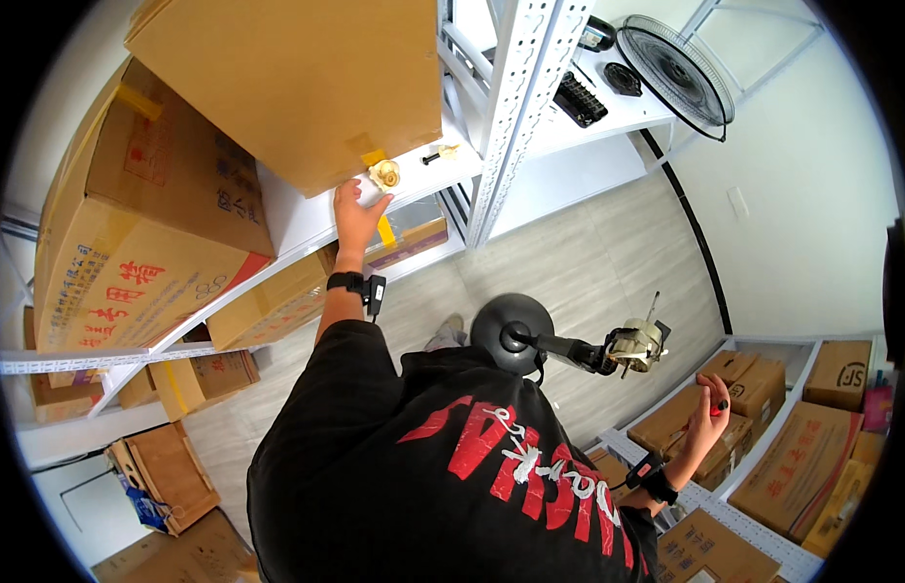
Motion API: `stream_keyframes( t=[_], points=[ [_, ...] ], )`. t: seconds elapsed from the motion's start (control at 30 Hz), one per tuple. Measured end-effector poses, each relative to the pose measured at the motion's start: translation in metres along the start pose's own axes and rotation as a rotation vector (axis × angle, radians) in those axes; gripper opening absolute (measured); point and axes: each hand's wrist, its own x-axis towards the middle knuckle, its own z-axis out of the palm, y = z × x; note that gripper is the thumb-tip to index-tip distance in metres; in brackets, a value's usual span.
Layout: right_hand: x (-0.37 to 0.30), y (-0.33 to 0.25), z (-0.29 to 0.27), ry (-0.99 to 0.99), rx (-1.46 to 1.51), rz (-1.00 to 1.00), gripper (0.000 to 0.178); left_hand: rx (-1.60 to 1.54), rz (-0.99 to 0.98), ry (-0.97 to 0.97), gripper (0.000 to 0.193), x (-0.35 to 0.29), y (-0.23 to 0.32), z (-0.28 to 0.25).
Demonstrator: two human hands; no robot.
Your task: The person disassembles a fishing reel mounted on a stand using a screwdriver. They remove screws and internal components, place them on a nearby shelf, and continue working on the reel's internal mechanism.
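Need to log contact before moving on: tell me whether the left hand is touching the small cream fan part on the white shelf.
Cannot tell. In the head view the left hand reaches right up beside the cream fan part on the white shelf, hiding any contact or gap.

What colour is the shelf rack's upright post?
White, with rows of punched holes; the post shows best in the head view.

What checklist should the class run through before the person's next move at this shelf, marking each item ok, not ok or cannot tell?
1. Left hand reaches the white shelf beside the small cream-coloured part: ok.
2. Left hand has gripped that part: cannot tell.
3. Right hand holds a red-handled tool: ok, tool type cannot tell.
4. Fan stand upright on the floor, bare motor on top: ok.
5. Fan guard set aside on the shelf: ok.
6. Black screw lying loose near the shelf edge: not ok.
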Motion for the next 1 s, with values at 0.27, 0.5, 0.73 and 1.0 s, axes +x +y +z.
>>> stream_keyframes(
  t=[0.27, 0.5, 0.73, 1.0],
  points=[
    [-0.010, 0.016, 0.016, 0.055, 0.009, 0.087, 0.018, -0.146, 0.234, -0.465, 0.017, -0.064, 0.075, 0.000],
    [-0.015, 0.020, 0.040, 0.015, -0.075, -0.007, 0.007, -0.301, 0.378, -1.089, 0.014, -0.119, 0.117, 0.067],
    [-0.044, 0.108, 0.054, 0.112, 0.050, 0.002, 0.014, -0.395, 0.437, -1.188, 0.032, -0.186, 0.162, 0.168],
    [-0.067, 0.193, 0.073, 0.095, 0.066, -0.185, 0.024, -0.887, 0.539, -1.256, 0.084, -0.268, 0.135, 0.295]
  ],
)
